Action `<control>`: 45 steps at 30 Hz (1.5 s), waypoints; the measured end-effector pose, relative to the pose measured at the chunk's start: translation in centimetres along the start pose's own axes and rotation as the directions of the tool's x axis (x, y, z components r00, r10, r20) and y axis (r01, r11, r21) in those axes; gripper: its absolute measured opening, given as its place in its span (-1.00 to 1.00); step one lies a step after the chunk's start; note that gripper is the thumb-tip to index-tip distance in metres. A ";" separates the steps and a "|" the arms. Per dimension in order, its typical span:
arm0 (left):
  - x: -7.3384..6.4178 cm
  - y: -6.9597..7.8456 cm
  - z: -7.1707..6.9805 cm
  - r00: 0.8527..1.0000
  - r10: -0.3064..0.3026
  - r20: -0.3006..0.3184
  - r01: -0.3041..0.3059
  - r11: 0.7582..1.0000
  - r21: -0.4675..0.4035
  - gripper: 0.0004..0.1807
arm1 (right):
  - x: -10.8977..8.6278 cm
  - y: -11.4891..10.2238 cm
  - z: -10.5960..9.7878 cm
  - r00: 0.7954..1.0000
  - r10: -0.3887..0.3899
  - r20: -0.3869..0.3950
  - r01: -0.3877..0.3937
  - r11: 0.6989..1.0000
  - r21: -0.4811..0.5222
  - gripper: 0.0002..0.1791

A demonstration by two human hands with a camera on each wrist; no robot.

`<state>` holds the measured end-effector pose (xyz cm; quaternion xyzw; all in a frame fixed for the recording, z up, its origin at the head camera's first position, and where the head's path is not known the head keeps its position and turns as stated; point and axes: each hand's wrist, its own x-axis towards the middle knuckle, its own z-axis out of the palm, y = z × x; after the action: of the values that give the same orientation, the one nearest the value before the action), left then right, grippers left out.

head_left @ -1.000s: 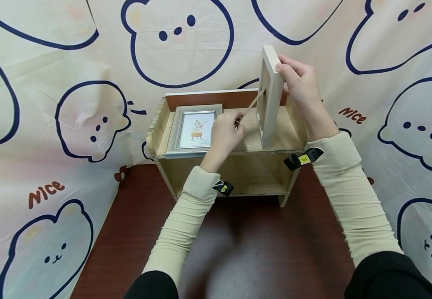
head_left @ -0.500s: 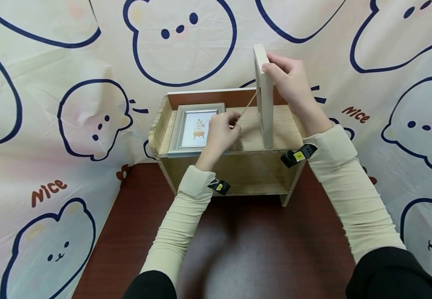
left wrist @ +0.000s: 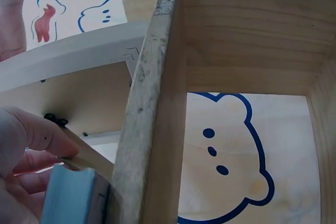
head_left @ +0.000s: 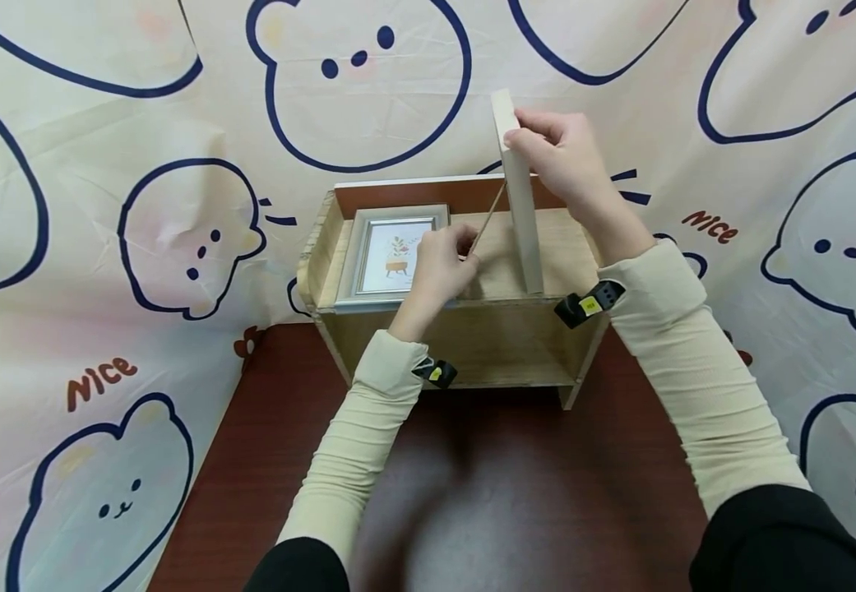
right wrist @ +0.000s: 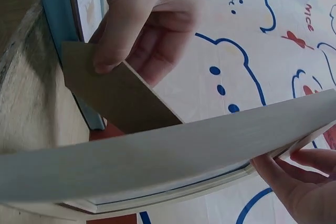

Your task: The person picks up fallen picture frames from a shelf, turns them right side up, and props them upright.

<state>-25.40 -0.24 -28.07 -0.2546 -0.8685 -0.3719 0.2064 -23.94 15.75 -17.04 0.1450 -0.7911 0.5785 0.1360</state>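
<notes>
A white picture frame (head_left: 522, 205) stands on edge on the wooden shelf (head_left: 568, 255), leaning slightly left and turned nearly edge-on to the head view. My right hand (head_left: 564, 156) grips it near its top corner, thumb on the near side. My left hand (head_left: 438, 263) pinches the free end of the frame's flat stand leg (right wrist: 118, 90), which is swung out from the backing. A small dark hinge (left wrist: 55, 120) shows on that backing in the left wrist view. Beside my left hand, a silver-blue picture frame (head_left: 357, 263) lies face up, showing a potted plant print.
The shelf has raised side panels (head_left: 316, 247) and a brown back strip (head_left: 398, 195), with an open compartment (head_left: 502, 345) below. It stands on a dark red-brown table (head_left: 428, 485). Cloth with bear drawings (head_left: 198, 247) hangs behind and at both sides.
The white frame's top has moved left with my right hand, and the frame has turned more edge-on. My left hand keeps its pinch on the leg, shifting slightly.
</notes>
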 end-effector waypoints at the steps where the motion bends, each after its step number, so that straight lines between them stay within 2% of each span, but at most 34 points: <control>1: -0.1 -0.1 0.0 1.000 -0.003 0.001 0.003 1.000 0.007 -0.80 | 0.0 -0.1 0.2 1.000 -0.002 0.008 0.002 1.000 -0.020 -0.54; 6: -0.4 -0.3 0.0 1.000 -0.015 0.023 0.014 0.999 0.038 -0.83 | 0.2 -0.3 1.1 0.999 -0.004 0.038 0.008 0.995 -0.101 -0.53; 11: -0.6 -0.4 -0.1 0.999 -0.028 0.045 0.026 0.998 0.058 -0.81 | 0.3 -0.2 1.3 0.999 0.000 0.035 0.004 0.994 -0.113 -0.52; 22: -0.6 -0.4 -0.3 0.996 -0.027 0.084 0.020 0.996 0.084 -0.78 | 0.6 -0.2 1.1 0.994 0.102 0.024 -0.102 0.995 -0.009 -0.53; 29: -0.6 -0.1 -0.1 0.994 -0.040 0.104 0.032 0.997 0.076 -0.76 | 2.6 -0.4 0.5 0.983 0.173 0.057 -0.175 0.984 0.026 -0.48; 35: -0.5 0.0 0.2 0.990 -0.055 0.126 0.046 0.996 0.078 -0.73 | 4.6 0.0 -0.2 0.967 0.226 0.113 -0.223 0.974 -0.042 -0.41; 38: -0.6 0.3 0.3 0.996 -0.028 0.079 0.024 0.998 0.057 -0.68 | 5.2 0.4 -0.3 0.962 0.223 0.160 -0.217 0.975 -0.051 -0.35; 41: -0.5 1.0 0.2 0.998 0.043 -0.052 -0.044 0.999 -0.031 -0.56 | 5.4 0.7 -0.4 0.950 0.209 0.231 -0.207 0.978 -0.033 -0.28; 43: -0.3 1.7 0.0 0.984 0.092 -0.149 -0.109 0.988 -0.108 -0.43 | 5.5 0.9 -0.4 0.941 0.197 0.276 -0.204 0.979 -0.006 -0.25; 45: -0.1 2.5 -0.3 0.960 0.146 -0.237 -0.186 0.970 -0.154 -0.33 | 5.6 1.1 -0.3 0.931 0.189 0.311 -0.206 0.978 0.024 -0.23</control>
<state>-23.82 0.94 -26.56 -0.3003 -0.7792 -0.4543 0.3103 -29.48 15.98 -15.76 0.1567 -0.7965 0.5817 -0.0518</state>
